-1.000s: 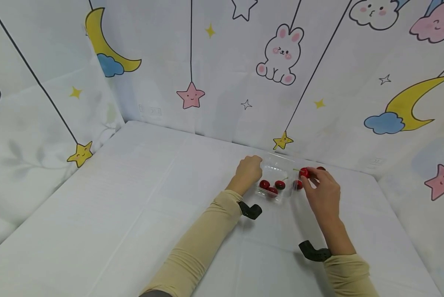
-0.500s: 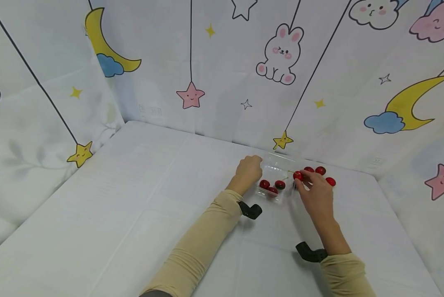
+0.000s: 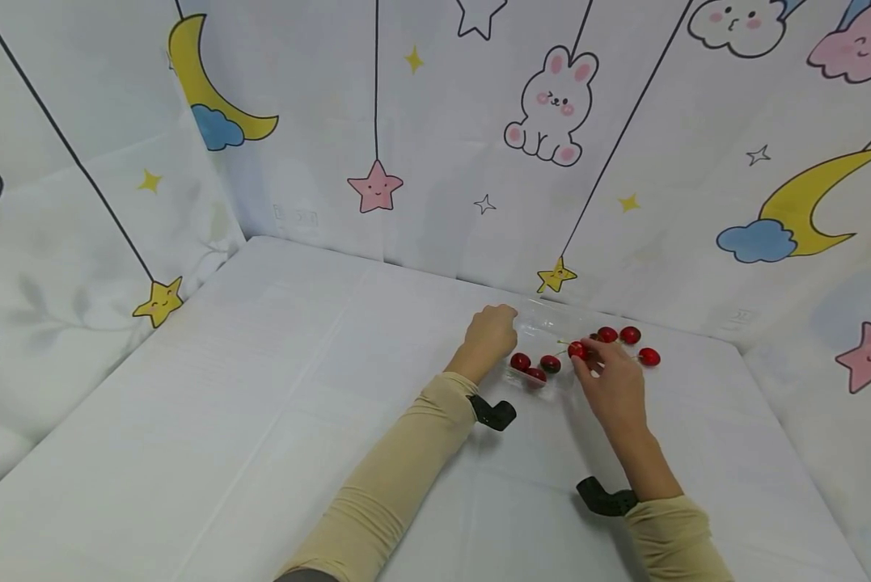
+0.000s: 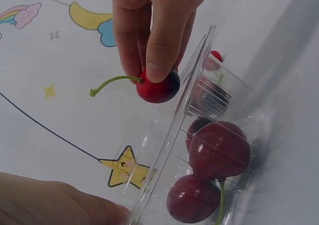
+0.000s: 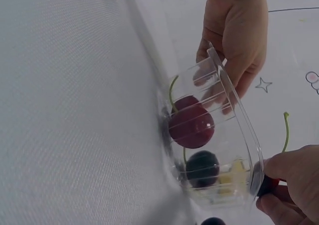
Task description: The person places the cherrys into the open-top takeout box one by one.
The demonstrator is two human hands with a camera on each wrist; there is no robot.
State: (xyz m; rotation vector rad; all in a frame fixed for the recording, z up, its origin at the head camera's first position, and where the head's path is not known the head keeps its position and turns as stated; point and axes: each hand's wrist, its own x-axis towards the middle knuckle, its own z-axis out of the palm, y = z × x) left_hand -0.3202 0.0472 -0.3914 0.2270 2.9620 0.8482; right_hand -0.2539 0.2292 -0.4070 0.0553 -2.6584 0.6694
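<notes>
Your right hand pinches a cherry just above the right side of the clear box; your left hand holds its left side. The desk stretches broadly leftward, its back edge near the box.

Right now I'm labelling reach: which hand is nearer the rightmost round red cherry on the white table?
Right. The right hand is just left of that cherry; the left hand is farther left, at the clear plastic box.
</notes>
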